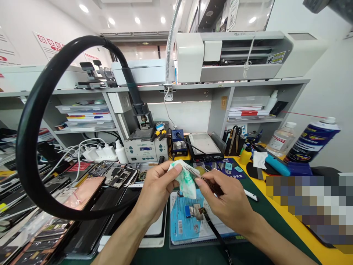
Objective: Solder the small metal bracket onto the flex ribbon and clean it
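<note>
My left hand (pixel 158 184) pinches a white tissue (pixel 188 187) marked with green stains, held up over the workbench. My right hand (pixel 230 200) grips a pair of tweezers (pixel 215 186) with a dark, perforated handle; their pale tips point left and meet the tissue, and its folds partly hide them. Below both hands lies a blue-and-white sheet or packet (pixel 179 221). On it rests a small metal part with a blue end (pixel 194 211), and a black strap-like cable (pixel 215 228) runs from there toward the front edge.
A thick black hose (pixel 24 121) loops across the left side, down to the bench. Phone parts (pixel 113 175) crowd the left. Behind stand a rework station (pixel 146 149) and a flat heating plate (pixel 204 143). A spray can (pixel 311 140) and clear bottle (pixel 282 138) stand right.
</note>
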A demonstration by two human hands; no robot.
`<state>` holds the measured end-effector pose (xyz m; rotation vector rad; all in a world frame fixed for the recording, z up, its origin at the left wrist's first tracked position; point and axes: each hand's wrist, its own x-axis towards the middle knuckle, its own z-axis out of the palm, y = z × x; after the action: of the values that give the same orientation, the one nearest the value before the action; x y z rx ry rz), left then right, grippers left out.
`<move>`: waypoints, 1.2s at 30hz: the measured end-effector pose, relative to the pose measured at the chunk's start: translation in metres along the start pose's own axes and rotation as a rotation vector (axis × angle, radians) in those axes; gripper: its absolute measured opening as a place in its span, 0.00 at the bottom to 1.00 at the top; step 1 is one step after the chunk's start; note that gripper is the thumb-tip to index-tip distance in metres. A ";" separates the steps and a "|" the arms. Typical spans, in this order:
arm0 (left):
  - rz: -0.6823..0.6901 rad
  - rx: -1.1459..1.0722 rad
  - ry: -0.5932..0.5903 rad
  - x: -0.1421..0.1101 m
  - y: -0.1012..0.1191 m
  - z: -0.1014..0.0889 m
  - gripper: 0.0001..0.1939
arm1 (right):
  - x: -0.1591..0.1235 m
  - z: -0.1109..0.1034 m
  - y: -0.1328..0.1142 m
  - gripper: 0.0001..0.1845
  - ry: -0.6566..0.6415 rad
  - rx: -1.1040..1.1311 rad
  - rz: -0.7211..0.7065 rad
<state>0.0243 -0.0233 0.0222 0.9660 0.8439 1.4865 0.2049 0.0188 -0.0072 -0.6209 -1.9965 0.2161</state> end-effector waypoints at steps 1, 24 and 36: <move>-0.002 -0.012 -0.008 0.000 0.001 0.000 0.08 | 0.000 0.001 0.001 0.07 0.012 -0.021 -0.023; 0.025 0.200 -0.010 -0.001 -0.007 -0.003 0.12 | -0.003 0.003 0.007 0.03 0.068 -0.151 -0.158; 0.071 0.189 0.150 0.007 0.009 -0.011 0.13 | -0.002 0.002 0.004 0.07 0.046 -0.119 -0.109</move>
<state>0.0099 -0.0174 0.0269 1.0411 1.0831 1.5751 0.2048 0.0215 -0.0113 -0.5846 -2.0029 0.0171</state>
